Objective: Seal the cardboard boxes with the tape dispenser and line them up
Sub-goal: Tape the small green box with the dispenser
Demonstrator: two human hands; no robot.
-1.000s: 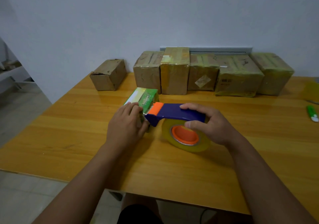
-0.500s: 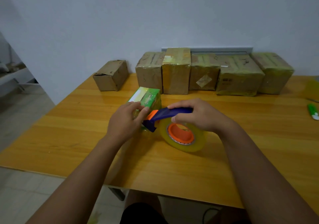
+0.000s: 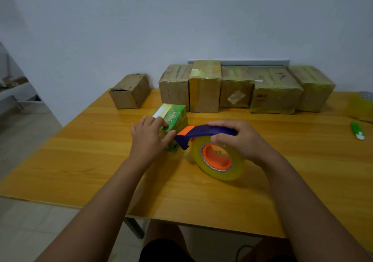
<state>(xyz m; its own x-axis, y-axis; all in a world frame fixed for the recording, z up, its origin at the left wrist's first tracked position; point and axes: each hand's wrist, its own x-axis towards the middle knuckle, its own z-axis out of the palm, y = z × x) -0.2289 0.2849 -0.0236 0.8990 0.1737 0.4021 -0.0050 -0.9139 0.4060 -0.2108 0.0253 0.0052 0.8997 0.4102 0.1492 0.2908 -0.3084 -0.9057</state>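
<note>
Far left, rear of table (image 3: 60, 160): one plain brown box (image 3: 130, 92), set apart from the rest, top seam looking untaped; likely awaiting sealing.

Left of centre: small green box (image 3: 172, 120), standing on the tabletop just in front of the back row, glossy with tape on its faces. Left hand (image 3: 150, 138) laid against its near face, fingers curled over the upper edge, thumb pressed along the side toward the dispenser; grips and steadies.

Centre: tape dispenser (image 3: 203, 132), purple body with orange tip, nose touching the green box's near right edge. Yellow-tinted roll on orange core (image 3: 218, 157) hanging below the handle, tilted toward the camera. Right hand (image 3: 240, 140) wrapped over the handle, fingers curled round it, thumb on the roll side.

Back, centre to right: row of five taped boxes (image 3: 238, 88), shoulder to shoulder against the wall, wrapped in yellowish film.

Far right: green marker-like object (image 3: 357, 130) lying on the tabletop; a yellow translucent item at the frame edge, not identifiable.

Step in hand, by judgement: sealing the green box, tape anchored or about to be cut at its edge. Next move, by judgement: firm hold on the box, a pull or twist of the dispenser against its blade to sever the strip, smoothing of the loose end, then placement beside the row.
</note>
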